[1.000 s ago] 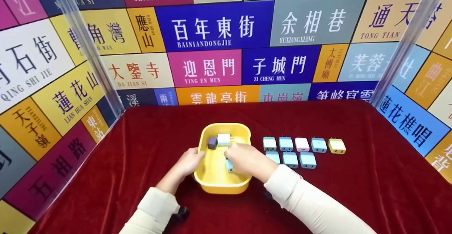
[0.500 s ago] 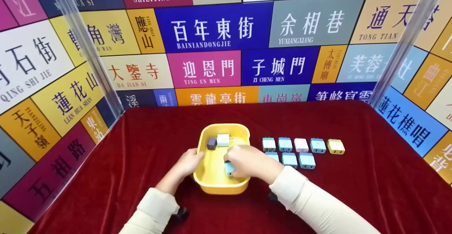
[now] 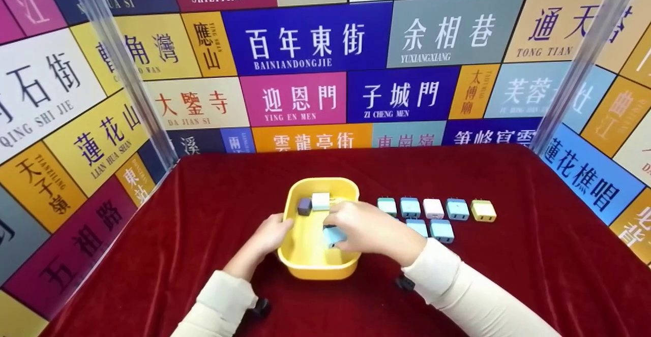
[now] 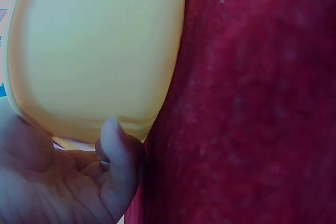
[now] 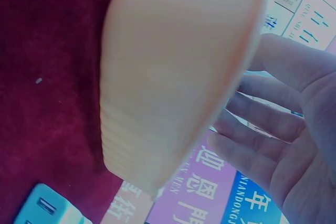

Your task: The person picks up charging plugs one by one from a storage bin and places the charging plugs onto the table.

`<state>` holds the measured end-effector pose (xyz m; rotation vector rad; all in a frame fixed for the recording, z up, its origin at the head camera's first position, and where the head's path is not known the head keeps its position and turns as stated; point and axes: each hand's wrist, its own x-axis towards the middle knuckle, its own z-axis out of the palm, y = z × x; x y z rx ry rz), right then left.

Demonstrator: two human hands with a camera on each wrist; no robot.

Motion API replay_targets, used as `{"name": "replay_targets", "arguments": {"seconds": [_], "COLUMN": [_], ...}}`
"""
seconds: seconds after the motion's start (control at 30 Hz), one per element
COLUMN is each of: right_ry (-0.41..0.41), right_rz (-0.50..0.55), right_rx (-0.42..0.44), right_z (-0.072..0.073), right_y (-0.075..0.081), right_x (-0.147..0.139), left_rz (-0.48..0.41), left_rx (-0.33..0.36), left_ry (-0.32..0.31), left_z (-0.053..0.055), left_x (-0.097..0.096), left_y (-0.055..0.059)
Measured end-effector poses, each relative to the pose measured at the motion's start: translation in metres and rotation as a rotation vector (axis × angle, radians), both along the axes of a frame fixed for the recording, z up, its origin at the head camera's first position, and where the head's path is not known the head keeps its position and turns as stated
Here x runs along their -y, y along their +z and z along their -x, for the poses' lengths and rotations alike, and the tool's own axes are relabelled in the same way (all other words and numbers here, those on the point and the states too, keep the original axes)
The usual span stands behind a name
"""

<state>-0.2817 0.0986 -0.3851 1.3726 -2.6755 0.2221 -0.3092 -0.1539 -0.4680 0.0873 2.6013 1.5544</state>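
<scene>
On the red cloth stands a yellow plastic bin [image 3: 319, 273], with rounded corners. My left hand [image 3: 272, 233] grips its left rim; in the left wrist view, the curled fingers of the left hand [image 4: 79, 182] lie at the bin wall [image 4: 100, 51]. Over the bin's right side reaches my right hand [image 3: 363, 225], its fingers inside and pinching a light-blue USB charger [image 3: 334, 237], partly hidden by them. A white charger [image 3: 320, 201] with its prongs to the right and a dark purple charger [image 3: 304, 206] lie at the bin's far end.
Right of the bin, several USB chargers lie in two rows, among them a pink-white one [image 3: 433, 208], a yellow one [image 3: 483, 210] and a blue one [image 3: 441, 231]. A colourful lettered wall [image 3: 305, 37] and clear posts [image 3: 574, 72] bound the cloth.
My right forearm has swung rightward, and the right hand has turned slightly with the light-blue charger, showing more of it. The left hand stays on the bin's rim.
</scene>
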Motion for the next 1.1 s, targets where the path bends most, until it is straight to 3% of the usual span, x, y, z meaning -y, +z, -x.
{"name": "replay_targets", "arguments": {"seconds": [0.73, 1.1], "right_ry": [-0.019, -0.008], "right_rz": [0.102, 0.109], "right_rx": [-0.069, -0.109], "right_z": [-0.010, -0.012], "right_y": [0.017, 0.006], "right_x": [-0.040, -0.063], "left_rz": [-0.010, -0.019], "left_rx": [0.003, 0.017], "left_ry": [0.002, 0.003], "left_z": [0.000, -0.001], "left_x": [-0.001, 0.000], "left_y": [0.001, 0.001]}}
